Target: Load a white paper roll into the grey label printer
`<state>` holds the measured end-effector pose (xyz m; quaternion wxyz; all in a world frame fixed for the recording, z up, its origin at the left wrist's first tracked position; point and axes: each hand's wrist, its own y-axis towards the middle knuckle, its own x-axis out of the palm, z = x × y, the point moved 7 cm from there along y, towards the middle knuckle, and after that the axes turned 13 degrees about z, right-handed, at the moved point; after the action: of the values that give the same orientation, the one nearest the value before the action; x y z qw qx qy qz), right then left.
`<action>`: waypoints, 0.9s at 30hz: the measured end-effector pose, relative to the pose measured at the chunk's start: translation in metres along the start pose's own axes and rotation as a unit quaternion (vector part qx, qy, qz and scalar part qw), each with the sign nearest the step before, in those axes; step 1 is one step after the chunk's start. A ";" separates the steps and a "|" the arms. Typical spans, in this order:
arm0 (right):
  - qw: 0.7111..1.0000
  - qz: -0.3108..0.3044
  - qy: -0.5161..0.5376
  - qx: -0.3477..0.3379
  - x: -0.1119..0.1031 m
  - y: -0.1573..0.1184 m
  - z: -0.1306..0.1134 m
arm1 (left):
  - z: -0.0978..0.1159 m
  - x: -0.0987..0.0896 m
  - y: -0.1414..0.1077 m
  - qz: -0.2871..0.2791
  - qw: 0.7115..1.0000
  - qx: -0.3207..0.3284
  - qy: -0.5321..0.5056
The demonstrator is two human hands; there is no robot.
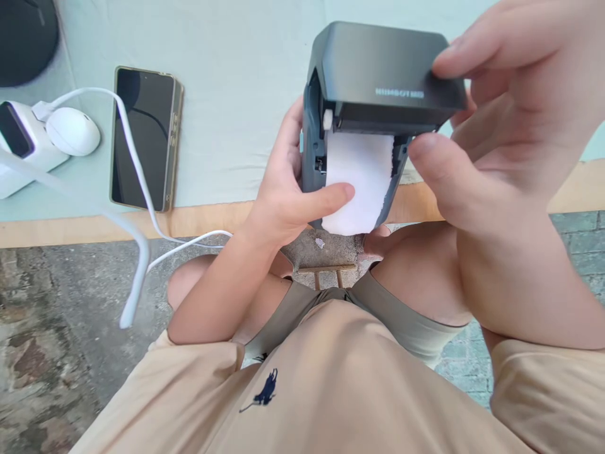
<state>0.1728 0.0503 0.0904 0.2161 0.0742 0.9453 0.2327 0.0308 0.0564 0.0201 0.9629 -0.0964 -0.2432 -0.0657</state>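
A dark grey label printer [378, 69] is held up over the table's front edge, its lid raised. White paper [360, 183] hangs out from under the lid, with a ragged right edge. My left hand [302, 183] grips the printer body from the left, and its thumb presses on the paper. At the lid's right side my right hand [472, 107] pinches the lid, fingers on top and thumb by the lower corner. The inside behind the lid is mostly hidden.
On the pale green tabletop [227, 113] lies a dark smartphone [144, 139]. To its left are a white power block [28, 151], a white plug [73, 131] and white cables [127, 126]. A round black object [26, 41] stands at the top left.
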 end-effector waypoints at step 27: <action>0.978 -0.172 0.027 0.113 0.029 -0.016 0.000 | -0.010 0.002 0.010 -0.092 0.994 0.066 -0.010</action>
<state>0.1466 0.0429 0.0718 0.2176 -0.0715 0.9697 0.0853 0.0384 0.0639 0.0111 0.9547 -0.0108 -0.2641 -0.1369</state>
